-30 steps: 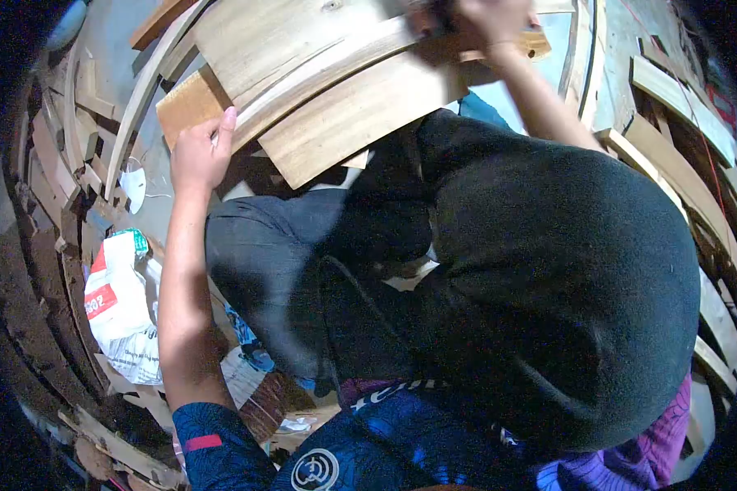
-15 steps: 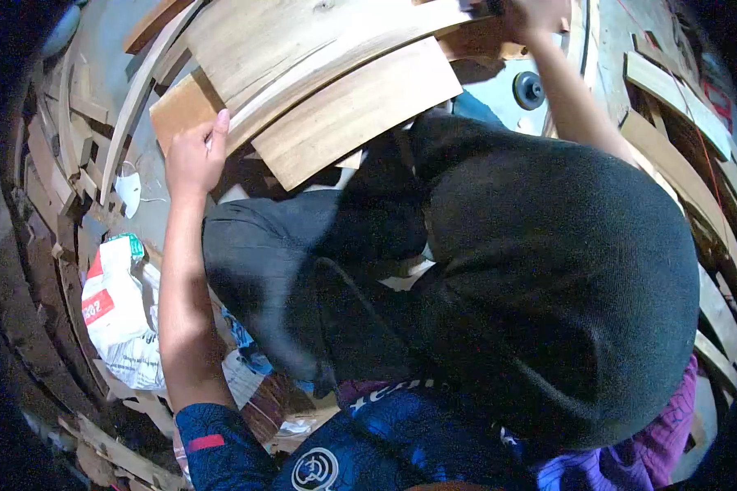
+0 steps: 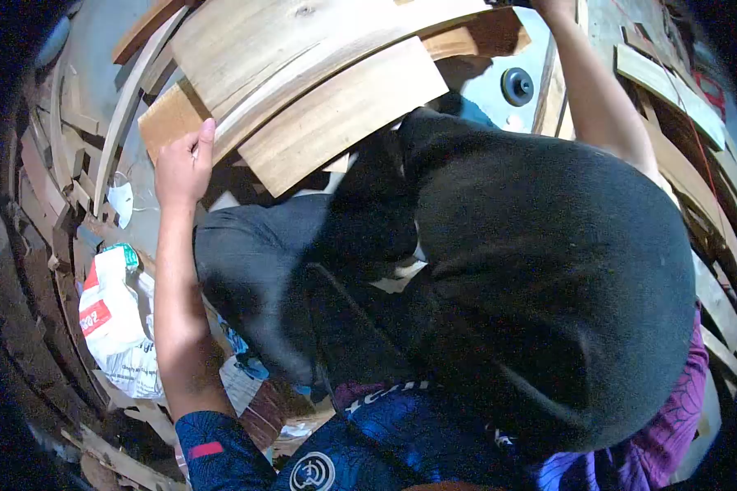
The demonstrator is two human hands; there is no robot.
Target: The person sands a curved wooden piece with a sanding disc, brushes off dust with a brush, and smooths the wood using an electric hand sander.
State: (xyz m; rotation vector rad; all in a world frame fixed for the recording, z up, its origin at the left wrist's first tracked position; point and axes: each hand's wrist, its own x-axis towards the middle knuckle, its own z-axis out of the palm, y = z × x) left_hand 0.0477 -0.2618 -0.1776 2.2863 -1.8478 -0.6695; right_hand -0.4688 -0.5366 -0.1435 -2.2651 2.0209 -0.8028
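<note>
My left hand (image 3: 183, 166) has its fingers wrapped round the end of a light brown board (image 3: 172, 119), with the thumb up against the wood. Beside it lies a wide pale plank (image 3: 278, 41), and a shorter pale board (image 3: 344, 114) rests nearer my legs. A darker wooden piece with a rough end (image 3: 487, 34) sticks out beyond the boards on the right. My right hand (image 3: 555, 8) is at the top edge, mostly cut off by the frame. Its fingers and anything in them are hidden.
A round black disc (image 3: 517, 87) lies on the floor at the upper right. Long wooden strips (image 3: 671, 90) are piled on the right, and more offcuts (image 3: 78, 155) on the left. A white printed bag (image 3: 119, 319) is beside my left forearm.
My right hand has moved right and up, away from the boards, almost out of view. The black disc and the dark wood's end have come into sight. My left hand keeps its grip.
</note>
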